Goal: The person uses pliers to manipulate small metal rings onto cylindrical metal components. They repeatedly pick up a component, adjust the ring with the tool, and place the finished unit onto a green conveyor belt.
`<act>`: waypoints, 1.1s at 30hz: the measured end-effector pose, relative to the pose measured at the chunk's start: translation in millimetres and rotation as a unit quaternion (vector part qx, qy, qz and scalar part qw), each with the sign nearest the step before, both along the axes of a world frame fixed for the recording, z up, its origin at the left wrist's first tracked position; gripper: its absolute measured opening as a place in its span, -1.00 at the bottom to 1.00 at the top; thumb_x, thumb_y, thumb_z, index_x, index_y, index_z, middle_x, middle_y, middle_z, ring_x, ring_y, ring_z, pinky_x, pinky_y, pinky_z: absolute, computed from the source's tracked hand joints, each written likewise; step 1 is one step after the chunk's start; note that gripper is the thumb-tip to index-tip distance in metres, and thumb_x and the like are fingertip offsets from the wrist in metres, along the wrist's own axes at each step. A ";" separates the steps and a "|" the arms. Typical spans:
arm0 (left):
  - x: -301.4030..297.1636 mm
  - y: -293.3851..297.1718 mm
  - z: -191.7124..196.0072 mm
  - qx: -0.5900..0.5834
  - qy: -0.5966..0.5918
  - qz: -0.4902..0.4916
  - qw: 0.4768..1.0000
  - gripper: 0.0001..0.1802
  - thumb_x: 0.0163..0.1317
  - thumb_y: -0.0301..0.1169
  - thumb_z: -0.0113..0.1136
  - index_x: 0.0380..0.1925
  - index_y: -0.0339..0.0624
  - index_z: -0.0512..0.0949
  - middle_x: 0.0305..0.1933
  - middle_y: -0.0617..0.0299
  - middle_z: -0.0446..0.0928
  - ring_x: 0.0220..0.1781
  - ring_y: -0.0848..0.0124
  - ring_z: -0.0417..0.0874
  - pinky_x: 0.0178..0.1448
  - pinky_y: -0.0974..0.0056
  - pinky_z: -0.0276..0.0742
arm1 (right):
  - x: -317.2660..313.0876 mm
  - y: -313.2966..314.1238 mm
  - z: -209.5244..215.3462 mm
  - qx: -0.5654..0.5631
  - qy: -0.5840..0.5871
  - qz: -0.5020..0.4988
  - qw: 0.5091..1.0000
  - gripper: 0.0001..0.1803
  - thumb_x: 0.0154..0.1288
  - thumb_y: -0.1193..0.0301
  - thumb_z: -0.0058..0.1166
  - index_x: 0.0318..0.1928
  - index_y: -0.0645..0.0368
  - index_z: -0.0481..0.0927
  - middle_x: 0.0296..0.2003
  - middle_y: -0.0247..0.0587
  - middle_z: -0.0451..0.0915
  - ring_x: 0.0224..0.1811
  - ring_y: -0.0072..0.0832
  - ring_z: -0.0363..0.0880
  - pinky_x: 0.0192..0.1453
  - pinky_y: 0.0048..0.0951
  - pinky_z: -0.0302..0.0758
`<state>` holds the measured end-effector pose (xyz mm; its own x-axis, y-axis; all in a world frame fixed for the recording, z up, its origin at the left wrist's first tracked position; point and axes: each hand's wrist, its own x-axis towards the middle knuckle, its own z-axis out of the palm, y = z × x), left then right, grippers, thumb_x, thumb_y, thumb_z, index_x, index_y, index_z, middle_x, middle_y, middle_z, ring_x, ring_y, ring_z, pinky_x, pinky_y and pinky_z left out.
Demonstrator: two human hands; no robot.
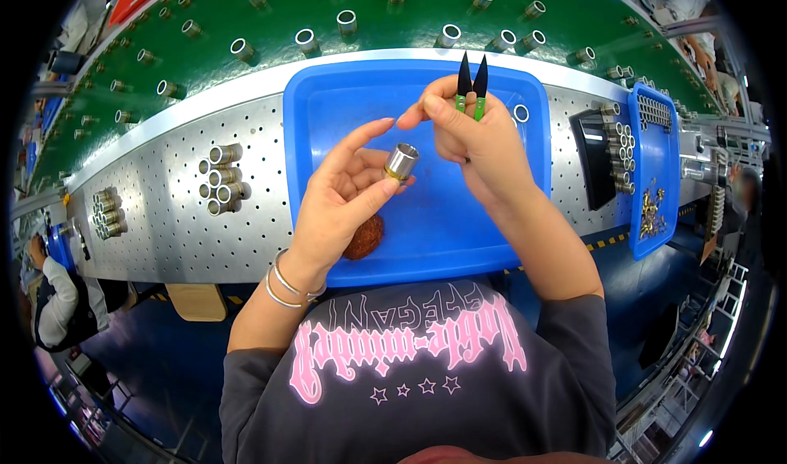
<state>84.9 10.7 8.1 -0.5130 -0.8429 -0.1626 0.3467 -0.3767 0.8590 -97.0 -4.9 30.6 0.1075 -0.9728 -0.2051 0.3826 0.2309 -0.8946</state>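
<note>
My left hand (pixel 334 197) pinches a short shiny metal sleeve (pixel 402 162) between thumb and fingers, its open end tilted up and a yellowish band round its lower rim. In my right hand (pixel 484 140) are thread snips (pixel 470 95) with green handles and two black pointed blades standing apart, pointing away from me. The thumb and index finger of that hand meet near the left fingertips. Both hands are above a blue plastic tray (pixel 434 271). Partly behind my left wrist, a reddish-brown scouring ball (pixel 365 237) lies in the tray. Another metal ring (pixel 520 113) shows beside my right hand.
Many metal sleeves (pixel 347 22) stand along the green surface (pixel 295 5) beyond the tray. More sleeves (pixel 221 179) are grouped on the perforated metal bench (pixel 164 218). At right are a black flat device (pixel 592 159) and a blue tray (pixel 643 247) with small brass-coloured parts (pixel 653 210). Other people work nearby.
</note>
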 end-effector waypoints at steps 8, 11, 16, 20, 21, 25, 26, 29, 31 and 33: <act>3.7 3.4 -0.5 -0.005 -0.003 -0.007 1.000 -0.44 0.17 -0.53 0.09 0.20 -0.24 0.23 -0.06 0.04 0.47 -0.03 0.29 0.54 0.07 0.26 0.45 | -10.7 -5.3 -8.9 0.006 -0.091 -0.083 0.992 -0.91 0.28 0.42 -0.02 -0.31 0.18 0.45 -0.36 -0.08 0.60 -0.76 -0.83 0.03 -0.67 -0.72 0.01; 5.4 1.0 -0.1 0.016 -0.005 0.018 1.000 -0.49 0.17 -0.49 0.11 0.16 -0.22 0.29 -0.04 0.05 0.46 -0.04 0.28 0.55 0.06 0.28 0.44 | -15.2 2.8 -0.5 -0.052 -0.085 -0.084 0.991 -0.92 0.28 0.44 -0.04 -0.34 0.18 0.44 -0.38 -0.07 0.60 -0.76 -0.84 0.03 -0.67 -0.70 0.02; 6.6 -1.1 1.3 0.046 0.004 0.050 0.998 -0.54 0.16 -0.56 0.11 0.11 -0.28 0.34 -0.11 0.10 0.50 -0.05 0.30 0.56 0.08 0.31 0.44 | -17.0 12.5 14.2 -0.207 -0.086 -0.032 0.974 -0.91 0.29 0.43 -0.04 -0.29 0.19 0.42 -0.39 -0.01 0.61 -0.74 -0.81 0.08 -0.65 -0.74 0.05; 7.3 0.0 -2.1 0.045 0.000 0.063 0.997 -0.54 0.15 -0.57 0.11 0.09 -0.28 0.36 -0.11 0.11 0.50 -0.06 0.31 0.56 0.07 0.31 0.44 | -12.3 14.4 28.8 -0.252 -0.030 0.006 0.967 -0.89 0.28 0.43 -0.02 -0.29 0.21 0.43 -0.39 0.02 0.61 -0.67 -0.81 0.22 -0.61 -0.75 0.10; 7.4 0.4 -2.3 0.042 0.000 0.063 0.997 -0.55 0.15 -0.58 0.11 0.09 -0.28 0.36 -0.11 0.11 0.50 -0.06 0.32 0.56 0.08 0.30 0.44 | -11.4 14.7 29.0 -0.260 -0.019 0.009 0.965 -0.89 0.28 0.43 -0.02 -0.29 0.22 0.43 -0.39 0.01 0.61 -0.63 -0.77 0.29 -0.59 -0.74 0.15; 5.9 1.4 -6.1 0.022 0.004 0.072 0.997 -0.57 0.14 -0.62 0.08 0.07 -0.28 0.38 -0.10 0.12 0.49 -0.05 0.33 0.56 0.11 0.28 0.45 | -4.3 14.2 33.9 -0.265 -0.021 0.030 0.964 -0.89 0.27 0.46 0.00 -0.29 0.25 0.44 -0.39 -0.02 0.61 -0.46 -0.63 0.50 -0.43 -0.67 0.34; 5.2 1.7 -7.0 0.014 0.006 0.075 0.997 -0.57 0.13 -0.63 0.07 0.06 -0.28 0.38 -0.10 0.12 0.49 -0.05 0.33 0.56 0.11 0.28 0.45 | -2.9 14.0 36.3 -0.259 -0.033 0.037 0.965 -0.89 0.26 0.47 0.00 -0.28 0.26 0.44 -0.39 -0.03 0.61 -0.40 -0.59 0.54 -0.38 -0.65 0.38; 3.0 3.6 -6.5 -0.012 -0.020 0.079 0.997 -0.58 0.13 -0.65 0.06 0.05 -0.30 0.38 -0.09 0.13 0.49 -0.04 0.34 0.55 0.13 0.28 0.44 | -2.5 11.1 38.1 -0.275 0.031 0.051 0.959 -0.86 0.30 0.42 -0.07 -0.25 0.24 0.38 -0.39 0.07 0.57 -0.62 -0.75 0.18 -0.54 -0.73 0.14; 3.9 5.8 -6.7 -0.016 -0.030 0.064 0.997 -0.58 0.15 -0.63 0.06 0.06 -0.31 0.37 -0.08 0.13 0.49 -0.04 0.33 0.55 0.11 0.28 0.45 | -1.5 10.6 41.6 -0.265 0.075 0.037 0.961 -0.80 0.31 0.36 -0.08 -0.20 0.25 0.37 -0.38 0.07 0.56 -0.65 -0.80 0.10 -0.56 -0.76 0.08; 5.8 4.1 -4.4 -0.004 -0.036 0.059 0.998 -0.56 0.17 -0.59 0.06 0.09 -0.30 0.34 -0.06 0.11 0.48 -0.03 0.32 0.54 0.11 0.29 0.45 | -0.3 9.0 45.4 -0.257 0.114 0.008 0.960 -0.77 0.30 0.38 -0.08 -0.13 0.28 0.38 -0.37 -0.04 0.55 -0.55 -0.77 0.19 -0.47 -0.74 0.15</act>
